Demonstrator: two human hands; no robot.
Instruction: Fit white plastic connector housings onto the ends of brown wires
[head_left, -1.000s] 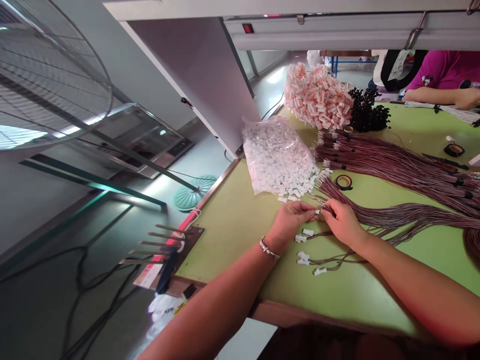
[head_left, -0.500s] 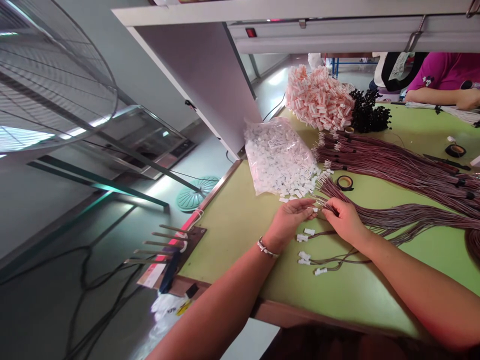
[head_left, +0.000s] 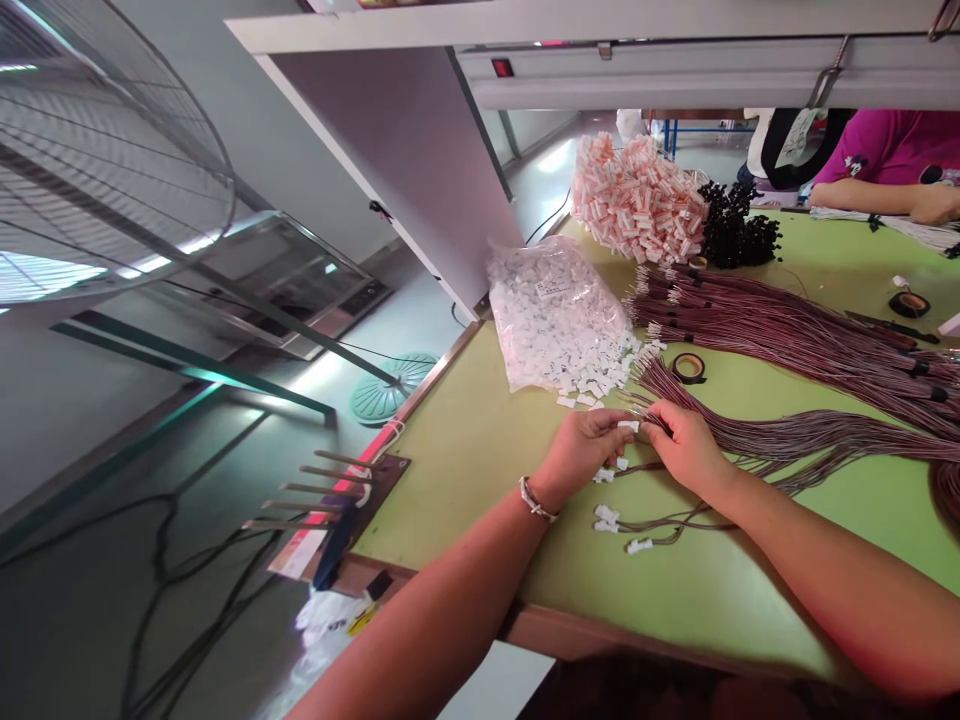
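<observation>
Between the thumb and fingers of my left hand [head_left: 586, 448] is a small white plastic connector housing [head_left: 628, 426]. My right hand [head_left: 684, 440] is closed on a thin wire end, right beside the housing; the fingertips hide most of the wire. Both hands nearly meet above the green tabletop [head_left: 465, 440]. Just below them lie several wires ending in white connectors [head_left: 606, 517]. Behind the right hand a brown wire bundle [head_left: 772, 432] runs off to the right. A clear bag of white connector housings [head_left: 559, 310] lies open behind my left hand, with loose ones spilling out.
Black tape rolls [head_left: 688, 368] lie by a second wire bundle [head_left: 787, 335]. Farther back are a heap of pink-white connectors [head_left: 637, 200] and black parts [head_left: 739, 225]. A pegged rack [head_left: 367, 505] sits at the left edge. Another person's arm [head_left: 870, 195] rests across the table.
The white housing in my left hand has come round to the front of the fingertips, against the right hand. My left fingers have closed in slightly.
</observation>
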